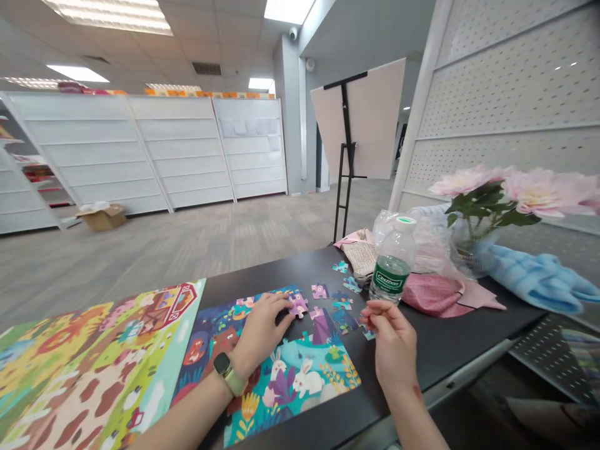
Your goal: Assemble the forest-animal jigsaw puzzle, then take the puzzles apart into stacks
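Observation:
My left hand (263, 328), with a watch on its wrist, reaches over the partly assembled jigsaw puzzle (300, 394). Its thumb and fingers close at the edge of a purple puzzle piece (299, 305). White rabbits and plants show in the joined near part of the puzzle. My right hand (396, 350) is raised right of the puzzle, fingers curled together; what they hold, if anything, is hidden. Just below those fingertips is a blue puzzle piece (368, 332). Loose pieces lie between the hands, among them a pink-purple piece (319, 291) and a teal piece (342, 300).
A colourful animal picture board (94, 369) lies at the left. Behind my right hand stands a water bottle (392, 265), near a pink cloth pouch (434, 294), a blue towel (539, 275) and a flower vase (473, 240). An easel (345, 150) stands beyond the table (281, 267).

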Demonstrator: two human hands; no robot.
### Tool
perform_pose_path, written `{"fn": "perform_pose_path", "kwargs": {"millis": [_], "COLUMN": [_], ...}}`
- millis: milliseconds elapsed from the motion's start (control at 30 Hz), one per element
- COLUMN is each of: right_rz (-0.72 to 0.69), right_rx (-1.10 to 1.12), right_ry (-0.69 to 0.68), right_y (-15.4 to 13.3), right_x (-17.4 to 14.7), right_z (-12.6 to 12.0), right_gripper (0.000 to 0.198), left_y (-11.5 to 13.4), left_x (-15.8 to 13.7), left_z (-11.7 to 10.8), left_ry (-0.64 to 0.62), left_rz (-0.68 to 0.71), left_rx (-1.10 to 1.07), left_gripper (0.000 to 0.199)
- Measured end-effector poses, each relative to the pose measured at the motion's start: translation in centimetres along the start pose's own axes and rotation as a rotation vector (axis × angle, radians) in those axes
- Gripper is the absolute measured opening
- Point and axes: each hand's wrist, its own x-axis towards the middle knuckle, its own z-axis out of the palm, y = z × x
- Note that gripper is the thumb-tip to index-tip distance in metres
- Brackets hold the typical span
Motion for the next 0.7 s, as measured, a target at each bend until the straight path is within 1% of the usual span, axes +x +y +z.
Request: {"fn": "perform_pose_path", "kwargs": {"millis": [233,400,500,567,700], "right_rz": [-0.001,0.019,0.024,0.022,0.018], "right_rx": [-0.03,-0.038,-0.032,-0.031,-0.043], "right_ry": [-0.014,-0.014,-0.017,-0.02,-0.035], "right_y": [0.2,0.0,-0.2,-0.3,-0.1], "right_x": [0.0,0.0,0.0,-0.1,-0.2], "right_z": [-0.1,0.1,0.2,0.1,-0.1], "right_gripper": [0.016,0.015,0.016,0.015,0.014], "left_y": [0.2,0.3,0.5,0.5,0.4], "left_x": [0.2,1.5,2.2,2.3,1.8], "left_z": [-0.2,-0.2,0.1,0.4,0.7], "left_ry": [-0.032,-0.012,-0.049,-0.077,-0.085], "left_rz": [0.015,0.009,0.051,0.077,0.076], "left_rx": [0.041,0.003,0.015,0.035,0.049], "left_gripper": [0.01,0.013,0.014,0.016,0.02]}}
